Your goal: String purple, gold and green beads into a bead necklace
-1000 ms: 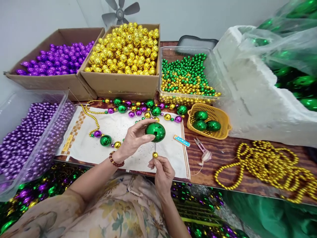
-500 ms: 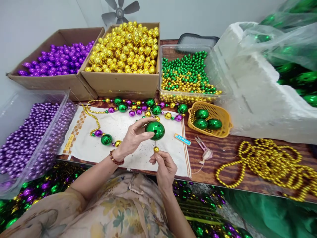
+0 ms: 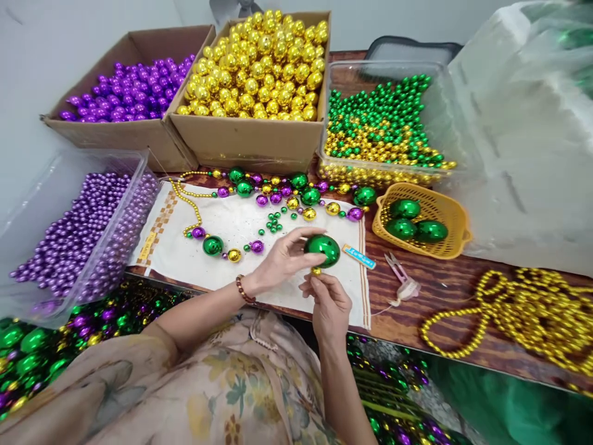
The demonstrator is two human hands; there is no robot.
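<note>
My left hand (image 3: 288, 259) grips a large shiny green bead (image 3: 327, 250) between thumb and fingers, above a white cloth (image 3: 204, 213). Just below, a small gold bead (image 3: 315, 271) sits at the underside of the green one, pinched at the fingertips of my right hand (image 3: 330, 300). Any thread or needle between the two beads is hidden now. Across the cloth runs a strand of green, gold and purple beads (image 3: 213, 245). Several small loose green beads (image 3: 274, 222) lie beside my left hand.
Boxes of purple beads (image 3: 132, 89) and gold beads (image 3: 259, 68) stand behind. Clear tubs hold lilac beads (image 3: 83, 228) and small green and gold beads (image 3: 380, 123). At right are a yellow basket (image 3: 456, 241), thread snips (image 3: 401, 278), a blue-labelled strip (image 3: 359, 256) and gold bead strands (image 3: 532, 315).
The small gold bead has moved up a thin line to the green bead's underside, and my right hand has come closer to my left. The view has shifted, uncovering loose green beads.
</note>
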